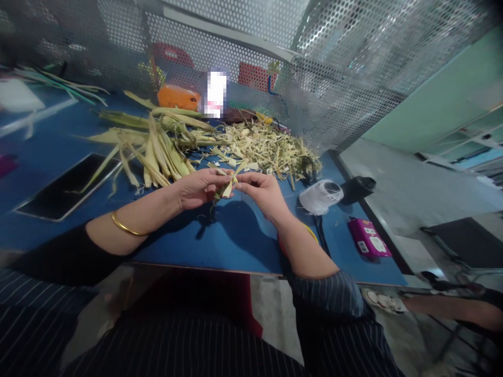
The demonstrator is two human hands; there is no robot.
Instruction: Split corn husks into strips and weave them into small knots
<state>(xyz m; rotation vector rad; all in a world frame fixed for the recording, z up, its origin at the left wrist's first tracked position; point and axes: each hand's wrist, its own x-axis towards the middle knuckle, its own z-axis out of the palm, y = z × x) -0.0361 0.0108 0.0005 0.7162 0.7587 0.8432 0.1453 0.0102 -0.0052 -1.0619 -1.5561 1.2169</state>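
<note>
Over the blue table [184, 246], my left hand [198, 189] pinches a small folded bundle of corn husk [227, 190] between thumb and fingers. My right hand [262, 192] meets it from the other side, its thumb and forefinger closed on the bundle's right end. Pale strips stick up and hang down between the fingertips. Just beyond my left wrist lies a heap of long husk leaves [157, 149]. Behind my right hand spreads a pile of small husk scraps [267, 146].
Right of my right hand lie a white thread spool [320, 196], a black spool [358, 189] and a purple pack [368, 238]. A dark flat tablet [68, 187] rests at left. An orange pack [176, 98] stands before the perforated metal screen [236, 42]. Another person's shoe [383, 302] shows lower right.
</note>
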